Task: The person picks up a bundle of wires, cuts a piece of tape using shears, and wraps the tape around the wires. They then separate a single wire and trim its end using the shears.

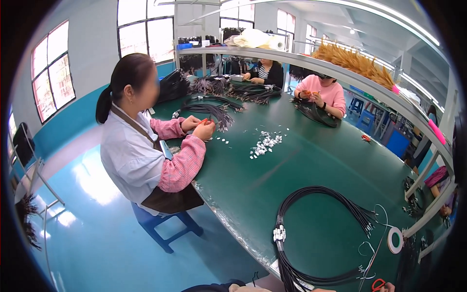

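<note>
At the very bottom edge of the head view only slivers of the wearer's own hands show: the left hand point(248, 288) beside a dark sleeve, and the right hand point(389, 287) next to orange-handled scissors point(378, 284); whether the fingers of either are spread or pinching something cannot be told. Nearest to them, between the two hands, lies a looped bundle of black cables point(311, 233) on the green worktable point(292, 160), bound at one side with white connectors point(278, 234). A roll of white tape point(395, 240) stands just beside the bundle's frayed end. Farther up the table sits a small heap of white plastic connectors point(265, 143). A co-worker in a white vest and pink checked sleeves sits on a blue stool point(163, 224), both hands raised together over the table edge.
</note>
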